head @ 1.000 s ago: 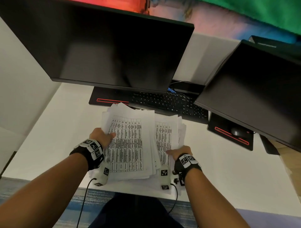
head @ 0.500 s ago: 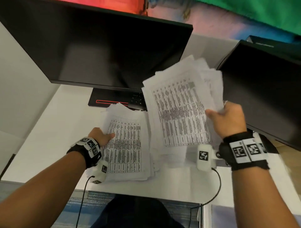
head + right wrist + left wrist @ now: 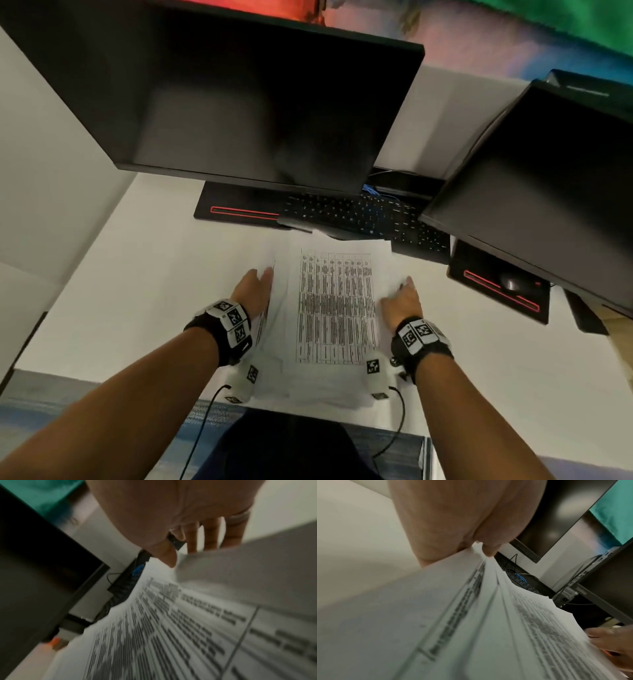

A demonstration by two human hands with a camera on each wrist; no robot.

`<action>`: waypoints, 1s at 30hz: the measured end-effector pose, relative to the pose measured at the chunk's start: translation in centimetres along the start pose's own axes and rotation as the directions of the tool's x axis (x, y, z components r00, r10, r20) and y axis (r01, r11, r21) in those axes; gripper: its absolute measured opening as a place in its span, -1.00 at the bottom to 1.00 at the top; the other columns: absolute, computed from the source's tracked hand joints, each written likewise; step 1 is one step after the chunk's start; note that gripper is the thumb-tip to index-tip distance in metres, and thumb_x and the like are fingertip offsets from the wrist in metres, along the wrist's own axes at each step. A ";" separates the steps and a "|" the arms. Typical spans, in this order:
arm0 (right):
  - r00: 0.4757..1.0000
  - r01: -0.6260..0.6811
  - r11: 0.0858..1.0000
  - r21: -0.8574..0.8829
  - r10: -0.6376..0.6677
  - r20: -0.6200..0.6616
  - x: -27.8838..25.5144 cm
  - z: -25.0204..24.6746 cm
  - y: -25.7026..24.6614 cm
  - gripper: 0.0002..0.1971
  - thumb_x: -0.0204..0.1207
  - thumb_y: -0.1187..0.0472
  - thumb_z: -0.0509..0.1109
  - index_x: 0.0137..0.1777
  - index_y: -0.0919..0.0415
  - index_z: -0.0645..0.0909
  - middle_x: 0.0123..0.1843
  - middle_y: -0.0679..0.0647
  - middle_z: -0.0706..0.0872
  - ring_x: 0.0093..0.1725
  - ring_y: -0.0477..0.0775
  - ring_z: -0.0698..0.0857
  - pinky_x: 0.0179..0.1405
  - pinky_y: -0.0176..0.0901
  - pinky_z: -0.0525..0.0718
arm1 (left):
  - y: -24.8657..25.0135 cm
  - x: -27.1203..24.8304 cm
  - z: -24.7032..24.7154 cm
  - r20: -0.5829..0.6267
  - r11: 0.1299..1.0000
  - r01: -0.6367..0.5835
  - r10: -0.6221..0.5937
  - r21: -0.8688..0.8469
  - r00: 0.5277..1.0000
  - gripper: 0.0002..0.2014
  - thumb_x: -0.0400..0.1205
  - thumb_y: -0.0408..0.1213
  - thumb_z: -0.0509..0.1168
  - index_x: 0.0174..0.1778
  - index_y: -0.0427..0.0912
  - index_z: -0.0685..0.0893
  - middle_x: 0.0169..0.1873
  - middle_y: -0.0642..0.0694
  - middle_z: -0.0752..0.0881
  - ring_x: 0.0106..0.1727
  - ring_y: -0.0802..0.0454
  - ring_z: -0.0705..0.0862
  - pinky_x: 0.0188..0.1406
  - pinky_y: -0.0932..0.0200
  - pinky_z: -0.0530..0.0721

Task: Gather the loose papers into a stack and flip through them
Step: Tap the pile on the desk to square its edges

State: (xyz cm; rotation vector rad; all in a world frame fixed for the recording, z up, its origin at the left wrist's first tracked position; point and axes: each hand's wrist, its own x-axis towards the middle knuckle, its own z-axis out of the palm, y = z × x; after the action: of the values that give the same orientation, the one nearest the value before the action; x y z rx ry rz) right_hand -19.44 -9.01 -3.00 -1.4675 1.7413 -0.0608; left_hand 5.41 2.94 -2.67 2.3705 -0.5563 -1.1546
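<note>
The left hand (image 3: 254, 291) lies flat against the left edge of the paper stack (image 3: 334, 308), its fingers (image 3: 265, 275) straight and pointing to the far side, the palm turned toward the sheets. In the left wrist view the thumb tip (image 3: 489, 551) rests at the top edge of the sheets, which fan out blurred below it. The right hand (image 3: 401, 301) presses the right edge of the same stack in the same way, fingers stretched out and loosely spread; the right wrist view shows the fingers (image 3: 211, 534) straight, with a ring (image 3: 239, 517) on one of them, and a sheet curling up in front of them. Neither hand curls round the papers; both are open and push from the sides.

The stack sits between the two hands on the white desk (image 3: 137, 274), near its front edge, with a printed table face up on the top sheet. Its edges are uneven, more so at the near end.

Past the far end of the stack lies a black keyboard (image 3: 363, 216). Above it hangs a large dark monitor (image 3: 239, 102), whose base (image 3: 239, 210) bears a red line. To the right stands a second dark monitor (image 3: 548, 171), and a mouse (image 3: 510, 282) rests on its base.

Each wrist wears a black band (image 3: 226, 329) with square printed markers.
</note>
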 end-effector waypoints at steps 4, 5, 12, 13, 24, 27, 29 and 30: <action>0.994 0.109 0.991 0.079 -0.110 0.004 1.2 1.1 -2.0 -0.24 0.68 0.33 0.28 0.75 0.25 -0.07 0.75 0.16 0.15 0.69 0.20 0.23 0.61 -0.17 0.16 | 1.9 -0.6 0.8 -0.019 0.982 -0.004 0.001 -0.190 1.000 -0.42 0.81 -0.05 0.00 0.65 -0.36 0.12 0.57 -0.38 0.35 0.53 -0.22 0.42 0.43 -0.03 0.41; 0.993 0.118 0.985 0.126 -0.119 -0.006 1.4 1.2 -2.4 -0.25 0.68 0.35 0.26 0.76 0.23 -0.08 0.75 0.14 0.16 0.69 0.18 0.25 0.55 -0.23 0.17 | 2.5 -0.9 0.8 0.004 0.982 0.018 -0.018 -0.190 1.000 -0.37 0.80 0.00 0.01 0.66 -0.35 0.08 0.56 -0.41 0.37 0.54 -0.26 0.43 0.46 -0.05 0.37; 0.998 0.043 0.996 -0.078 -0.039 0.052 -0.1 1.1 -0.9 -0.28 0.71 0.32 0.18 0.71 0.43 -0.16 0.77 0.24 -0.08 0.75 0.19 0.02 0.72 -0.07 0.00 | 1.6 -0.7 0.2 0.113 0.993 0.048 -0.035 -0.109 0.993 -0.27 0.76 0.05 0.07 0.69 -0.32 -0.03 0.33 -0.29 0.59 0.30 -0.21 0.61 0.30 0.00 0.48; 0.994 0.040 0.989 -0.141 -0.026 0.105 -0.9 1.5 -0.2 -0.27 0.72 0.28 0.18 0.71 0.46 -0.17 0.77 0.24 -0.11 0.75 0.21 -0.01 0.73 -0.04 -0.01 | 0.9 -0.7 0.4 0.133 0.994 0.064 -0.052 -0.087 0.990 -0.24 0.72 0.11 0.10 0.67 -0.30 0.00 0.37 -0.29 0.56 0.32 -0.23 0.60 0.37 -0.05 0.51; 0.974 0.223 0.975 -0.014 -0.222 0.040 1.9 2.3 -3.8 -0.22 0.68 0.30 0.25 0.75 0.26 -0.16 0.78 0.14 -0.16 0.75 0.25 -0.11 0.73 0.03 -0.04 | 3.5 3.0 1.3 0.118 0.979 -0.200 0.203 -0.033 0.972 -0.16 0.53 0.36 0.03 0.67 0.18 -0.16 0.51 -0.29 0.44 0.46 -0.38 0.51 0.39 -0.42 0.51; 0.975 0.221 0.975 -0.028 -0.221 -0.029 2.2 1.9 -3.5 -0.18 0.68 0.30 0.29 0.74 0.28 -0.21 0.78 0.11 -0.26 0.75 0.14 -0.19 0.73 -0.03 -0.10 | 3.6 2.8 0.9 0.103 0.939 -0.335 0.342 -0.084 0.934 -0.21 0.66 0.16 0.07 0.65 0.24 -0.31 0.61 -0.22 0.32 0.61 -0.27 0.34 0.56 -0.38 0.31; 0.992 0.122 0.992 -0.036 -0.122 -0.008 1.4 2.5 -1.9 -0.14 0.69 0.22 0.30 0.73 0.27 -0.27 0.77 0.08 -0.30 0.76 0.12 -0.18 0.74 0.03 -0.08 | 3.4 2.0 0.2 0.067 0.940 -0.281 0.298 -0.193 0.952 -0.23 0.74 -0.09 0.12 0.69 0.15 -0.31 0.64 -0.20 0.31 0.66 -0.20 0.29 0.63 -0.24 0.27; 0.993 0.112 0.994 -0.005 -0.111 0.043 0.6 3.1 -0.9 -0.13 0.69 0.21 0.30 0.73 0.23 -0.29 0.77 0.04 -0.30 0.75 0.10 -0.18 0.74 0.06 -0.07 | 3.0 1.9 0.3 0.062 0.953 -0.218 0.235 -0.212 0.970 -0.25 0.76 -0.20 0.13 0.72 0.05 -0.25 0.63 -0.21 0.32 0.66 -0.18 0.29 0.63 -0.15 0.28</action>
State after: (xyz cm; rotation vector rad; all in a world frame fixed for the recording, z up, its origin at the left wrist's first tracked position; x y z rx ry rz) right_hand -16.85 -8.37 -4.84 -1.5595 1.6258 -0.0812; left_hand 5.82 -0.57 -2.42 2.0322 -0.6853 -1.1544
